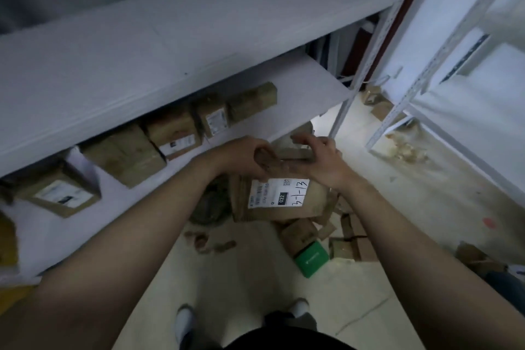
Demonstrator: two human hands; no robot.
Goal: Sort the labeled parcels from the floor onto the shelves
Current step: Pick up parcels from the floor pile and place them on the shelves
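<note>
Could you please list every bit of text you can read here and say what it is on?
"032": printed on the white label of the parcel that the left hand grips.
"3-1-13": handwritten on that label; middle digit uncertain.
That label's small print: too blurred.
Shelf parcels: their stickers are too blurred.
Green box: marking unreadable.

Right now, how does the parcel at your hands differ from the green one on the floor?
The brown parcel carries a white label with handwriting; the green parcel shows none. The brown parcel is up at the left hand and right hand; the green parcel lies on the floor among boxes. Neither is on a shelf yet.
</note>
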